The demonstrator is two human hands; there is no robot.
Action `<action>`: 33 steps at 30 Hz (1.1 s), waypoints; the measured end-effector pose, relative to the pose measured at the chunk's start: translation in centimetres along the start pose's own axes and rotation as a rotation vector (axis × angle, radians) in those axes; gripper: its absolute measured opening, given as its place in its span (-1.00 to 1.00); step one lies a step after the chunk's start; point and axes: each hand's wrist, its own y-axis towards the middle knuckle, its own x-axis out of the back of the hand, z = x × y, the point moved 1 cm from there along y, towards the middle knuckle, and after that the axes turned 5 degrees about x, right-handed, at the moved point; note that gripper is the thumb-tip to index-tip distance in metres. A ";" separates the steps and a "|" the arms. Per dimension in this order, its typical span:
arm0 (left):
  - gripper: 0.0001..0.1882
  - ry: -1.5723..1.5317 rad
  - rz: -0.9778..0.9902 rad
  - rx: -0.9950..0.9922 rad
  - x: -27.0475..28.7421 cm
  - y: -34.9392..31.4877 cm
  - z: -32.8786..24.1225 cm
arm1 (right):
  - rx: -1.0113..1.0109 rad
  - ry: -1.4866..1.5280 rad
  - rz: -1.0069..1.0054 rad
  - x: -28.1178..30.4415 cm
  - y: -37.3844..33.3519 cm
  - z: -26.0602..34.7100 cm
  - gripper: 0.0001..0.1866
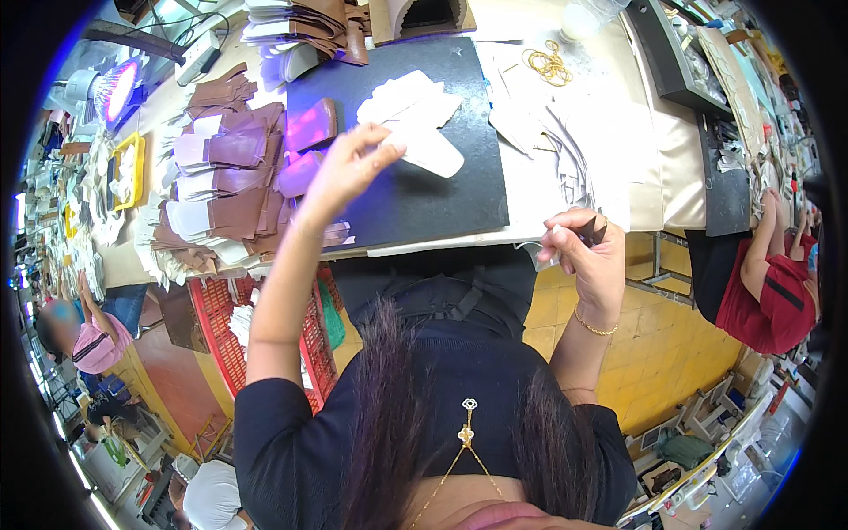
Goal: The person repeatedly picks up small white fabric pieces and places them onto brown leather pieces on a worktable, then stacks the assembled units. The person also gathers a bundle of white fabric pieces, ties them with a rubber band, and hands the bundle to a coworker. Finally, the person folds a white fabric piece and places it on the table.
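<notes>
My left hand (355,168) is over a black mat (424,208) on the bench. Its thumb and fingers pinch the edge of a flat white piece with a rounded end (431,152). Behind that piece lies a loose heap of similar white pieces (402,95). At the bench's front edge is my right hand (590,256), its fingers curled closed round a small dark pointed tool (592,231), whose kind I cannot make out. A thin whitish scrap shows by those fingertips. Two brown leather pieces, one a rounded block (311,125), lie on the mat's left side.
Stacks of brown and white leather pieces (234,168) fill the bench on the left. A lit lamp (119,88) shines purple there. Grey strips (570,155) and yellow bands (549,66) lie right. A red crate (221,327) stands below; other people sit at both sides.
</notes>
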 end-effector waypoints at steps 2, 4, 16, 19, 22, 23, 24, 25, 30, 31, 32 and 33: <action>-0.60 -0.137 0.099 0.361 -1.8 -2.9 0.2 | -0.007 -0.041 -0.023 -0.7 0.4 -0.3 -0.88; -0.57 0.021 0.019 0.479 -4.1 -5.6 0.3 | -0.039 -0.087 0.023 -1.6 1.3 -0.8 -0.88; -0.68 0.780 -0.389 -0.317 -7.0 -8.7 2.3 | -0.091 -0.581 0.347 -9.4 10.2 -7.3 -0.77; -0.72 0.819 -0.419 -0.306 -7.4 -8.3 3.0 | -0.066 -0.746 0.446 -10.2 11.7 -7.5 -0.75; -0.73 0.791 -0.409 -0.294 -7.4 -8.2 3.3 | -0.094 -0.824 0.517 -10.7 12.5 -7.5 -0.73; -0.72 0.792 -0.411 -0.293 -7.4 -8.2 3.3 | -0.097 -0.838 0.538 -10.8 12.7 -7.5 -0.72; -0.71 0.790 -0.409 -0.288 -7.4 -8.2 3.3 | -0.106 -0.859 0.539 -10.9 12.8 -7.5 -0.71; -0.70 0.784 -0.406 -0.283 -7.4 -8.3 3.3 | -0.109 -0.875 0.544 -11.0 12.9 -7.5 -0.71; -0.72 0.790 -0.417 -0.296 -7.4 -8.2 3.5 | -0.109 -0.934 0.552 -11.0 13.2 -7.5 -0.72; -0.72 0.795 -0.420 -0.300 -7.4 -8.2 3.5 | -0.117 -0.943 0.557 -11.0 13.2 -7.4 -0.72; -0.72 0.794 -0.421 -0.304 -7.4 -8.2 3.5 | -0.117 -0.951 0.559 -11.0 13.2 -7.4 -0.72; -0.71 0.792 -0.420 -0.304 -7.3 -8.2 3.5 | -0.124 -0.954 0.554 -11.0 13.3 -7.4 -0.73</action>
